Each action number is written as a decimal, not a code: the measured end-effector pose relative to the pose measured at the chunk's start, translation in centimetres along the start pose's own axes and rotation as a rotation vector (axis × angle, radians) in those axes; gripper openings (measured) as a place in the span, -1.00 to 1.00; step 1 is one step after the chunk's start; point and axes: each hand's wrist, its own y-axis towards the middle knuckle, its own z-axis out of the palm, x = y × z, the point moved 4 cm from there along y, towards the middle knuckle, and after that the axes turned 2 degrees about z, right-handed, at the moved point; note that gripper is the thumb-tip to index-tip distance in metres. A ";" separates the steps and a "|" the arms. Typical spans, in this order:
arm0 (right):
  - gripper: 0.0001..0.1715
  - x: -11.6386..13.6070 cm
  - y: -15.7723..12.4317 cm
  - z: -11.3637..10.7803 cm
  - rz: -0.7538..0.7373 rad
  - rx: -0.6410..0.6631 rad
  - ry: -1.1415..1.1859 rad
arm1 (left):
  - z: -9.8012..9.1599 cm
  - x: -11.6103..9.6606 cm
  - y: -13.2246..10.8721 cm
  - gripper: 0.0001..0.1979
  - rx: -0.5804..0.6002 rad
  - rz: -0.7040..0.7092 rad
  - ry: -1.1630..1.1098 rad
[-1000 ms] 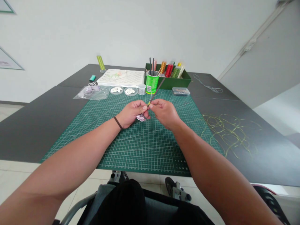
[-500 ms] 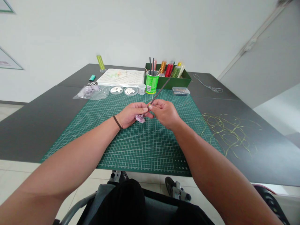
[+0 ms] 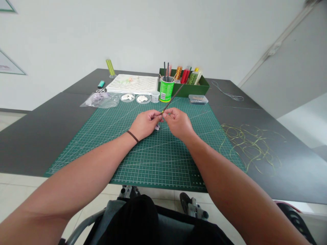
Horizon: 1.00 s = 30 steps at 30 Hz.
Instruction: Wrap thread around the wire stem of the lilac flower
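Left hand (image 3: pixel 145 124) pinches the low end of a dark rod (image 3: pixel 174 96); right hand (image 3: pixel 177 123) pinches it at the yellow band (image 3: pixel 162 112), contact partly hidden from me. Reference is the green can (image 3: pixel 166 92): both hands are on its near side, above the cutting mat (image 3: pixel 153 156), rod slanting up past its right side. Lilac piece (image 3: pixel 157 127), also near side, shows under the left fingers, mostly covered; can't tell how it's attached. I see a clear tub (image 3: pixel 155 98) just left of the can, green box (image 3: pixel 190 91) behind it and to the right, loose yellow-green cord (image 3: pixel 245 143) well right and nearer, partly on the bench (image 3: pixel 51 136).
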 end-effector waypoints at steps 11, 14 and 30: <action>-0.87 0.2 -0.1 -0.2 -0.003 -0.010 -0.035 | 0.2 0.6 0.2 -0.92 -0.045 -0.086 -0.124; -0.87 0.0 -0.1 -0.2 -0.001 -0.016 -0.032 | 0.2 0.6 0.2 -0.92 -0.045 -0.115 -0.149; -0.87 -0.3 0.1 -0.2 0.011 -0.018 -0.003 | 0.2 0.8 0.3 -0.90 -0.032 -0.130 -0.183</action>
